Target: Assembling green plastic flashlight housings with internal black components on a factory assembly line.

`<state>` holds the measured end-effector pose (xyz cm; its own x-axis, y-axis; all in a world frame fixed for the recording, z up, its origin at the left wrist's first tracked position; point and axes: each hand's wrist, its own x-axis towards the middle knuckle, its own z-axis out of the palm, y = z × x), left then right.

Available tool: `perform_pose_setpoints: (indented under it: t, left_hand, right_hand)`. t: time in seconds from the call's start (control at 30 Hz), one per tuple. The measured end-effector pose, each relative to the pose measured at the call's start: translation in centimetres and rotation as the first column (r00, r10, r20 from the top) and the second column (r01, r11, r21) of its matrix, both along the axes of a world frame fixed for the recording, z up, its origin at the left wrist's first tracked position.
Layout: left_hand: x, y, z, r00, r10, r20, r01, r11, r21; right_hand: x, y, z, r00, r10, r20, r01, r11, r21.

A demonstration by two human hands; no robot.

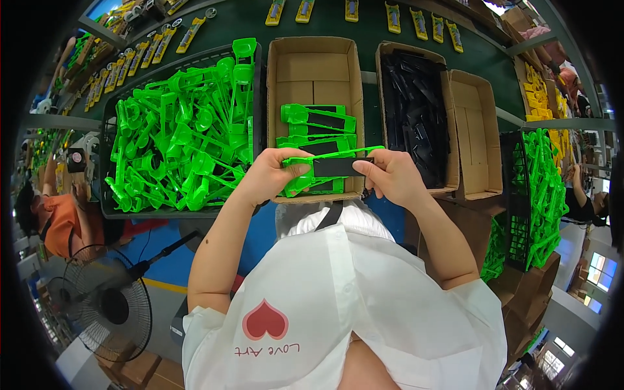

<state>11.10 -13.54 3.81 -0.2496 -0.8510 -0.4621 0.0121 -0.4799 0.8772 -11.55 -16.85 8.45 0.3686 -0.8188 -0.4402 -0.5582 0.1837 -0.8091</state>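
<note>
Over the near end of an open cardboard box [313, 65], my two hands hold a green plastic frame [344, 154] with a flat black rectangular panel [333, 168] along it. My left hand [274, 175] pinches the frame's left end, thumb on top. My right hand [398, 177] is closed at the other end, its thumb pressed on the panel. Whether the panel sits inside the frame cannot be told. Beneath my hands, several green frames with black panels [322, 119] lie stacked in the box.
To the left, a black crate [259, 130] is heaped with loose green parts [188, 123]. Black panels [413, 117] fill a carton on the right, beside another cardboard box [478, 110]. Yellow parts [351, 10] line the green conveyor [325, 30]. A fan [114, 305] stands lower left, near a person in orange [62, 224].
</note>
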Motion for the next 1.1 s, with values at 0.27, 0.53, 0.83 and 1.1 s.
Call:
perform_pose_setpoints:
  t: [0.27,0.53,0.83,1.1]
  left_hand:
    - [0.2,0.7,0.1,0.997,0.058,-0.047,-0.059,0.998,-0.030]
    - [-0.1,0.9,-0.4,0.996,0.085,0.017,-0.084,0.996,-0.038]
    - [-0.6,0.5,-2.6,0.998,0.034,0.055,-0.033,0.999,-0.015]
    - [-3.3,-0.1,-0.5,0.444,-0.131,0.886,0.626,0.753,-0.202]
  right_hand:
    - [0.7,-0.1,0.1,0.998,-0.009,-0.061,0.008,1.000,-0.024]
    - [1.0,0.0,0.2,0.995,-0.010,-0.104,0.011,1.000,0.013]
    - [0.7,0.0,-4.1,0.778,-0.032,-0.628,-0.277,0.879,-0.388]
    - [-0.7,0.3,-6.8,0.979,-0.108,-0.173,0.078,0.982,-0.170]
